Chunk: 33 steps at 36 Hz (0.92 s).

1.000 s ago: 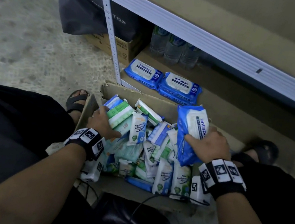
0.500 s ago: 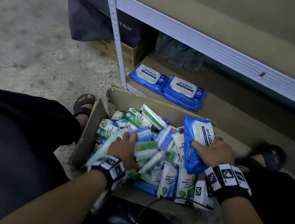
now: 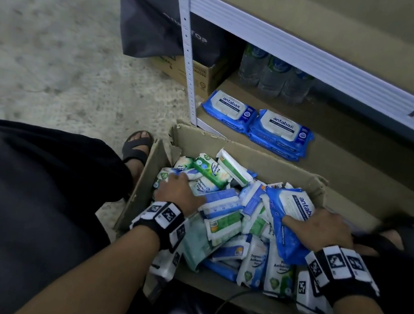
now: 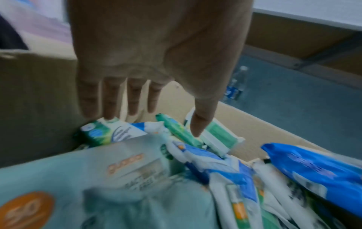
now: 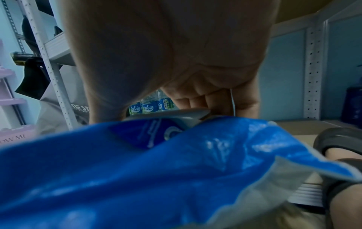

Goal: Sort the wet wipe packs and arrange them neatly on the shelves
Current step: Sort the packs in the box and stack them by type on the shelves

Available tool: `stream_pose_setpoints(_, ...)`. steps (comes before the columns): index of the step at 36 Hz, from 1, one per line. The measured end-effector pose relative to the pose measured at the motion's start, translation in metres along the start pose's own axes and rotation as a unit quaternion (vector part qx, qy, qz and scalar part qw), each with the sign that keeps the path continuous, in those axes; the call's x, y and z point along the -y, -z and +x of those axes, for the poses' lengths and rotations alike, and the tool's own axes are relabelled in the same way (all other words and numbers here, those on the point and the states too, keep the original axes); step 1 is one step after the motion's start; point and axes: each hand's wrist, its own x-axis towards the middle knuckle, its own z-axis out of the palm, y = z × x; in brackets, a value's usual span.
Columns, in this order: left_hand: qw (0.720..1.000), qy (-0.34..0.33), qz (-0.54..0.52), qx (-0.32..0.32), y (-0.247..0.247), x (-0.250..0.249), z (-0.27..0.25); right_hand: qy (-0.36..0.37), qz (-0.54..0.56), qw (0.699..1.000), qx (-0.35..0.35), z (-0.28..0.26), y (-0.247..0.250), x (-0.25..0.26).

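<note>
A cardboard box (image 3: 261, 156) on the floor holds several mixed wet wipe packs in blue, green and white. My right hand (image 3: 322, 227) grips a large blue antabax pack (image 3: 291, 213) (image 5: 176, 162) at the box's right side. My left hand (image 3: 177, 190) (image 4: 149, 99) reaches over the left of the pile with straight spread fingers, fingertips touching a green and white pack (image 4: 105, 131). A pale teal pack (image 4: 98, 178) lies below the palm. Two stacks of blue antabax packs (image 3: 258, 124) lie on the bottom shelf (image 3: 364, 168) behind the box.
Water bottles (image 3: 273, 71) stand at the back of the bottom shelf. A dark bag (image 3: 158, 18) and a carton (image 3: 193, 71) sit left of the white upright (image 3: 186, 48). My sandalled feet (image 3: 137, 144) flank the box. A cable (image 3: 231, 296) runs over its near edge.
My left hand has moved from the pile's middle to the far left of the box, and its fingers have spread out. The right hand keeps hold of the blue pack, now lower.
</note>
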Motion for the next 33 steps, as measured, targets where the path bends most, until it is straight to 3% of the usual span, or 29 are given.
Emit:
stream_pose_setpoints(2,0.996,0.063,-0.021,0.067,-0.003,0.009,0.008,0.002,-0.013,1.000,-0.005,-0.002,0.000,0.002)
stream_pose_setpoints(4,0.987,0.079,-0.044,0.129,-0.009,0.015,0.008,0.003,-0.019,1.000,-0.006,-0.005,0.000,0.005)
stream_pose_setpoints(10,0.984,0.018,-0.021,0.178,-0.022,0.011,-0.007,-0.007,-0.034,0.999,0.000,-0.005,0.001,0.007)
stream_pose_setpoints(14,0.971,-0.065,-0.030,0.230,-0.031,-0.004,-0.017,-0.010,-0.032,0.999,-0.008,-0.004,-0.002,0.006)
stream_pose_setpoints(21,0.957,-0.146,0.036,0.247,-0.040,-0.042,-0.052,-0.029,-0.020,0.999,-0.005,-0.002,-0.005,0.008)
stream_pose_setpoints(33,0.949,-0.153,0.045,0.271,-0.042,-0.046,-0.063,-0.047,-0.046,0.998,-0.012,-0.005,-0.006,0.014)
